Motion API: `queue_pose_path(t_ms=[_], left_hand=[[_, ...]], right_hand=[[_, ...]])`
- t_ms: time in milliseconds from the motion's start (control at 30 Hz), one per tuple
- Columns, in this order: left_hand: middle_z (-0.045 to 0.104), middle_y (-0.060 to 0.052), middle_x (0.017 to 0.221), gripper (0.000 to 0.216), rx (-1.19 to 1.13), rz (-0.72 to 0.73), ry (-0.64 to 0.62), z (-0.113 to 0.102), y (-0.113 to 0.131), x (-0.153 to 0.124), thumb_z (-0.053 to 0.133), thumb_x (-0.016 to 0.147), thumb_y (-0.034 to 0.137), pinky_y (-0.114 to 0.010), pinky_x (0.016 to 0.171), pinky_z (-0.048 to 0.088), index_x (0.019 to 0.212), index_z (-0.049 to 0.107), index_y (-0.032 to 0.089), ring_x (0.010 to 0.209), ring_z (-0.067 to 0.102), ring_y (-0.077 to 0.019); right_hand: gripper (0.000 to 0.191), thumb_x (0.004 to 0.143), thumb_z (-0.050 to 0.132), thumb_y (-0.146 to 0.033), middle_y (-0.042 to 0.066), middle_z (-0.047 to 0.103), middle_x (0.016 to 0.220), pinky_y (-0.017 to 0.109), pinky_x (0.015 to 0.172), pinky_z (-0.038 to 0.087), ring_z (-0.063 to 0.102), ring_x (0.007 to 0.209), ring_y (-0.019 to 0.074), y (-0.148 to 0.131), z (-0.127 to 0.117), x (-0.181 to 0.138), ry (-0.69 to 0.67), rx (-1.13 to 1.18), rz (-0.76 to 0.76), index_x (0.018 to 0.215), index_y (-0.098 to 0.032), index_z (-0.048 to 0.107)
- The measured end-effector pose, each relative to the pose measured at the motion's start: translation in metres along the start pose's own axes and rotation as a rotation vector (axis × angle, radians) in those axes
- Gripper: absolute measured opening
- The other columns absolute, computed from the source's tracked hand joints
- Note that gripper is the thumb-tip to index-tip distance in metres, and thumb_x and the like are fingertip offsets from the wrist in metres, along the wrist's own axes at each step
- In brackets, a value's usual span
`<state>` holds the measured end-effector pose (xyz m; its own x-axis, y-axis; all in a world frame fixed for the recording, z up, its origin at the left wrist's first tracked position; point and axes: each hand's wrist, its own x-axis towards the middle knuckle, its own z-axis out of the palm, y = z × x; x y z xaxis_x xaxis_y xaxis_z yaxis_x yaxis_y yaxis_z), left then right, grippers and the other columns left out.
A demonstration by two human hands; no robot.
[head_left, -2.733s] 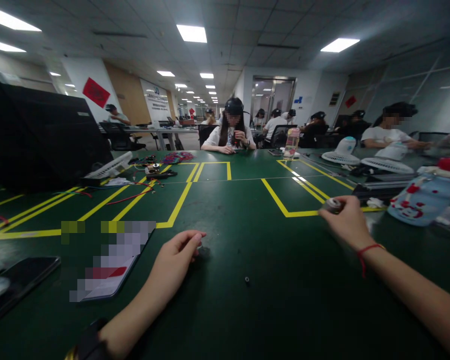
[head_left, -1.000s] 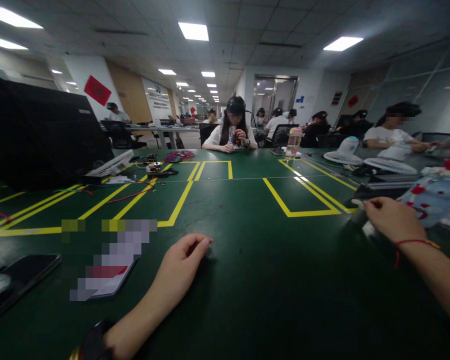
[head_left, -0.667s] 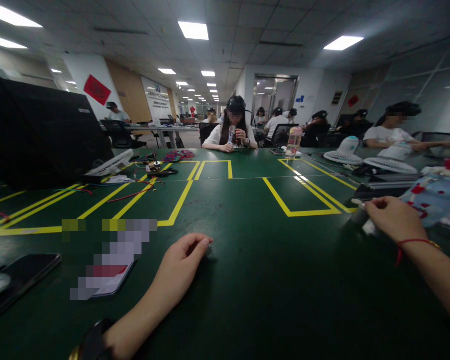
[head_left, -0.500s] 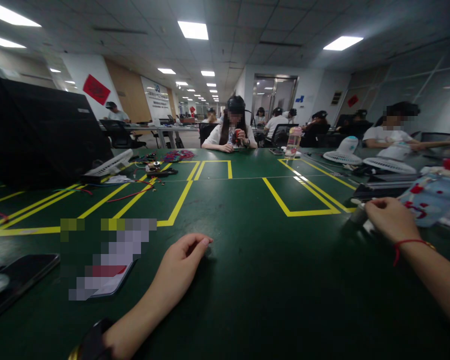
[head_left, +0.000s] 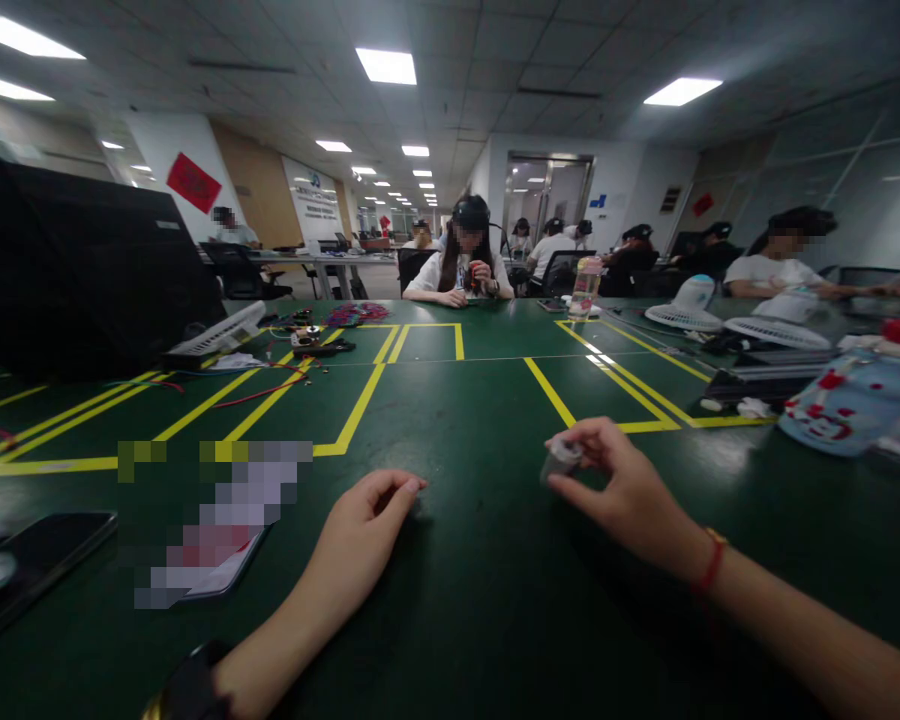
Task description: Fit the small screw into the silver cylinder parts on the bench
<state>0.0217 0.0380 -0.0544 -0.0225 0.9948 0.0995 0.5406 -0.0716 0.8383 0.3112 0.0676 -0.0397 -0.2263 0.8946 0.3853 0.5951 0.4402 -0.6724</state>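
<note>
My right hand [head_left: 619, 485] grips a small grey cylinder [head_left: 561, 457] between thumb and fingers, over the right middle of the green table [head_left: 487, 600]. The cylinder is slightly blurred, with a paler top, and its exact kind does not show. To the left of it, my left hand [head_left: 371, 515] rests low over the table with thumb and forefinger pinched together. Whatever may be between those fingertips is hidden or too small to make out. A gap of bare tabletop separates the two hands.
Left of my left hand lies a phone [head_left: 229, 570], partly pixelated. A black case [head_left: 82, 270] stands at far left, near wires and small parts [head_left: 307, 340]. On the right are a blue bottle [head_left: 847, 400], black flat items [head_left: 765, 375] and fans [head_left: 682, 305]. A person [head_left: 461, 260] sits opposite.
My right hand has moved left from beside the blue bottle toward the middle, carrying the grey cylinder. My left hand has stayed in place, still pinched.
</note>
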Motion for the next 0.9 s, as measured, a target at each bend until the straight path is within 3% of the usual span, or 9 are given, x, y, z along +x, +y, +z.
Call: queue_pose_path(t_ms=[100,233,367,433,567,767,900], left_hand=[[0.066,-0.001,0.083,0.029,0.004,0.014,-0.001,0.0,-0.002,0.002,0.047,0.086,0.044,-0.031,0.071,0.041,0.09,0.065,0.021,0.08,0.059,-0.0212],[0.065,-0.002,0.085,0.028,-0.001,0.027,0.0,0.001,0.0,0.002,0.046,0.087,0.043,-0.031,0.073,0.042,0.091,0.065,0.022,0.081,0.059,-0.0208],[0.063,-0.002,0.096,0.024,-0.016,0.182,-0.039,0.01,0.017,-0.009,0.048,0.087,0.037,-0.03,0.075,0.044,0.101,0.064,0.026,0.084,0.058,-0.0188],[0.06,-0.002,0.104,0.023,-0.042,0.286,-0.112,0.018,0.03,-0.018,0.051,0.087,0.032,-0.031,0.083,0.043,0.105,0.064,0.029,0.093,0.056,-0.0187],[0.059,-0.003,0.104,0.024,-0.107,0.316,-0.218,0.034,0.047,-0.028,0.055,0.085,0.029,-0.032,0.09,0.042,0.107,0.065,0.032,0.101,0.053,-0.0194],[0.056,-0.003,0.093,0.016,-0.171,0.21,-0.117,0.038,0.048,-0.025,0.058,0.083,0.035,-0.031,0.08,0.044,0.084,0.072,0.028,0.091,0.055,-0.0193],[0.056,-0.002,0.09,0.018,-0.162,0.205,-0.028,0.03,0.046,-0.021,0.056,0.084,0.037,-0.03,0.079,0.042,0.085,0.071,0.027,0.088,0.055,-0.0181]], right_hand=[[0.034,0.075,0.06,-0.02,0.003,0.058,0.102,0.027,0.083,0.047,0.057,0.092,0.0119,-0.037,0.03,-0.023,-0.192,0.085,-0.112,0.105,-0.022,0.045],[0.037,0.073,0.059,-0.015,0.001,0.058,0.1,0.028,0.082,0.046,0.056,0.089,0.0115,-0.046,0.041,-0.039,-0.289,0.09,-0.098,0.106,-0.023,0.046],[0.04,0.072,0.056,-0.011,0.003,0.057,0.101,0.028,0.083,0.046,0.056,0.091,0.0121,-0.041,0.044,-0.04,-0.275,0.166,-0.088,0.108,-0.022,0.042],[0.048,0.071,0.056,-0.008,0.004,0.056,0.104,0.029,0.085,0.045,0.056,0.095,0.0125,-0.039,0.047,-0.039,-0.25,0.24,-0.094,0.112,-0.021,0.035],[0.054,0.072,0.056,-0.009,0.003,0.055,0.102,0.029,0.083,0.046,0.056,0.092,0.0118,-0.039,0.051,-0.04,-0.244,0.313,-0.082,0.115,-0.022,0.026],[0.05,0.072,0.057,-0.011,0.001,0.056,0.095,0.026,0.074,0.045,0.056,0.084,0.0108,-0.039,0.051,-0.039,-0.264,0.302,-0.07,0.111,-0.022,0.028],[0.048,0.071,0.058,-0.01,0.0,0.056,0.093,0.025,0.072,0.045,0.056,0.082,0.0098,-0.041,0.049,-0.037,-0.29,0.29,-0.036,0.109,-0.022,0.032]])
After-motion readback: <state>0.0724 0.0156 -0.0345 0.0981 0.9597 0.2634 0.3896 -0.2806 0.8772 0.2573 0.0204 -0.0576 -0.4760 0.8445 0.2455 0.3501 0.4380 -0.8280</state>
